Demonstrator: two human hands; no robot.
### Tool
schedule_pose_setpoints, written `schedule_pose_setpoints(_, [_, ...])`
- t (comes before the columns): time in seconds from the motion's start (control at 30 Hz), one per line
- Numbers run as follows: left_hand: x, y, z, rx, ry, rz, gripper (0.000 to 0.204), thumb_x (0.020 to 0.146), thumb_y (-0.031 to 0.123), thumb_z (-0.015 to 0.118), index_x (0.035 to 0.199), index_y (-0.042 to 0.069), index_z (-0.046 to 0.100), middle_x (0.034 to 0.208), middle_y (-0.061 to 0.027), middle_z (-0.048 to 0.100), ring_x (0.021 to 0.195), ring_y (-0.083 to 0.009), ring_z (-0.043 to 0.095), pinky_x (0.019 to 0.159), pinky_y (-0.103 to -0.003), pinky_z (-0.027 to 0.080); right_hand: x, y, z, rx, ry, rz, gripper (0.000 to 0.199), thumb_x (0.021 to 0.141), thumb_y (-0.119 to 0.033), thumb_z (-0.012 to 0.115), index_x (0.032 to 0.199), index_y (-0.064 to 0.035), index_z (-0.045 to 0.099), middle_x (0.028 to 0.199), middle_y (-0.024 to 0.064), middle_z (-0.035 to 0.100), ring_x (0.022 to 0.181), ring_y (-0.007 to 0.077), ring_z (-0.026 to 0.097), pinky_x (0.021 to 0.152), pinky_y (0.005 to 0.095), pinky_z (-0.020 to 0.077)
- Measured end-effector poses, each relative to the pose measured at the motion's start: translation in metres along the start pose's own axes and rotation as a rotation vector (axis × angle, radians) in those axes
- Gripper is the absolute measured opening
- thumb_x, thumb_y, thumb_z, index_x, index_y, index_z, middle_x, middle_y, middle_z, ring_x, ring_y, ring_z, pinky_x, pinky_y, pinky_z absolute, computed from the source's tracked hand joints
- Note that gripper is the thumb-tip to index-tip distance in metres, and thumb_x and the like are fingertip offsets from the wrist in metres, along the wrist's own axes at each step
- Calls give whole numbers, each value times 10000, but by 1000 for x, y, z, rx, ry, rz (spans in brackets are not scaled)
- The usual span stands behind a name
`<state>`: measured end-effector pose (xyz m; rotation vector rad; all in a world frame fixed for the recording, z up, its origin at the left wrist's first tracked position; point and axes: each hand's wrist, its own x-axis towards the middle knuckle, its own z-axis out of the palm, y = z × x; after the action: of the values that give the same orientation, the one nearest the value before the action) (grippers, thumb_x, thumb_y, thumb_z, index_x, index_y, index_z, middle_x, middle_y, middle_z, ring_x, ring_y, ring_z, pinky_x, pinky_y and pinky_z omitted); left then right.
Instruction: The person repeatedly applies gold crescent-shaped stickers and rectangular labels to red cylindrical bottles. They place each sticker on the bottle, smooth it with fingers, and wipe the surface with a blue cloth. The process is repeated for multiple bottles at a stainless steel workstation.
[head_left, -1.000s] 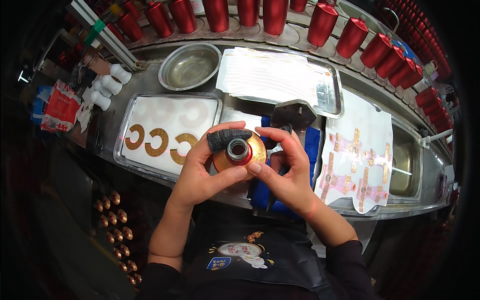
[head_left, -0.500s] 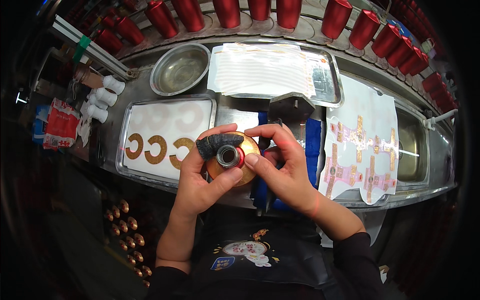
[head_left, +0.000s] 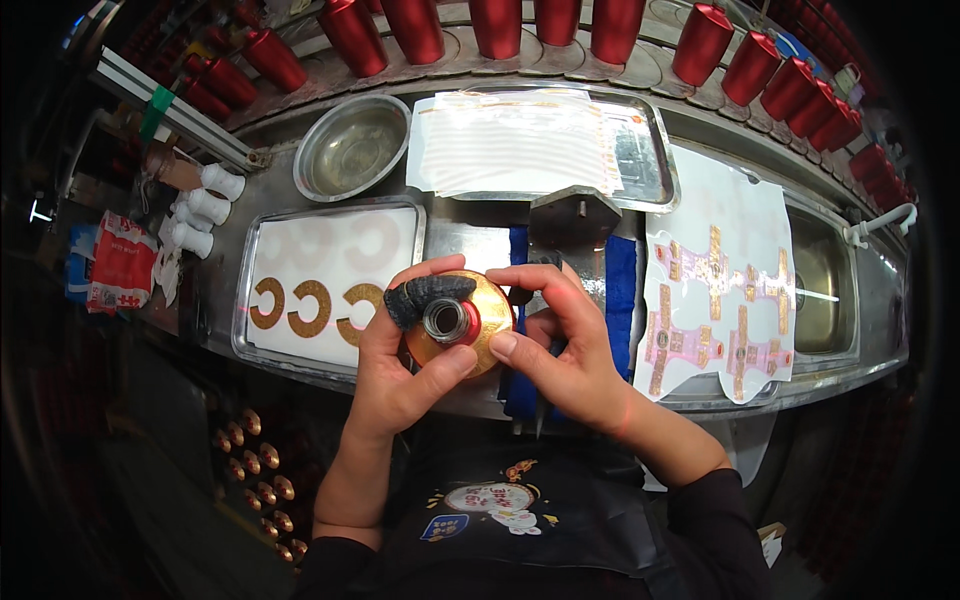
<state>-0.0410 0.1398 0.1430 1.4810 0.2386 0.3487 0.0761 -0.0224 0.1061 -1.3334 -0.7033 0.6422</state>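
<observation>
Along the left of the frame we see a narrow strip of metal desk beside a tray; the front edge curves below that tray, passes under our hands and bends upward at the far right.

Near the middle, by that edge, we hold a bottle with gold shoulders, its uncapped neck facing up. The fingers of our left hand are clamped on it, the index finger in a dark cover beside the neck. Our right hand has thumb and index finger touching its right side, slightly apart.

Around us, from the left, are a red packet, white plastic pieces, gold C-shaped labels in the tray, a metal bowl behind it, and stacked sheets at top centre. A dark metal block stands in the way just beyond our hands, by blue cloth. Rightward, a label sheet reaches the front edge next to a sink. Red bottles line the top.
</observation>
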Motion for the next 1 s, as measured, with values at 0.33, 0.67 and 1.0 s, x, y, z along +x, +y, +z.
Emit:
schedule_pose_setpoints(0.33, [0, -2, -7, 87, -83, 51, 682, 840, 137, 756, 1452, 10, 482, 1385, -106, 550, 1249, -181, 561, 1077, -342, 444, 18, -24, -23, 709, 476, 484, 305, 1015, -305, 556, 1112, -42, 675, 900, 49, 649, 730, 129, 633, 654, 291, 523])
schedule_pose_setpoints(0.67, [0, -6, -14, 97, -112, 56, 658, 852, 161, 742, 1438, -1, 490, 1450, -132, 491, 1298, -223, 530, 1103, -361, 422, 20, -34, -11, -354, 190, -351, 246, 814, -22, 749, 1041, 6, 657, 907, 132, 681, 811, 211, 679, 725, 304, 525])
schedule_pose_setpoints(1.0, [1, -7, -18, 115, -149, 97, 635, 839, 163, 762, 1408, 28, 514, 1455, -139, 485, 1335, -256, 512, 1123, -383, 410, 12, -37, -7, -506, 266, -316, 266, 851, -41, 776, 1074, 13, 641, 956, 97, 681, 822, 147, 662, 743, 265, 528])
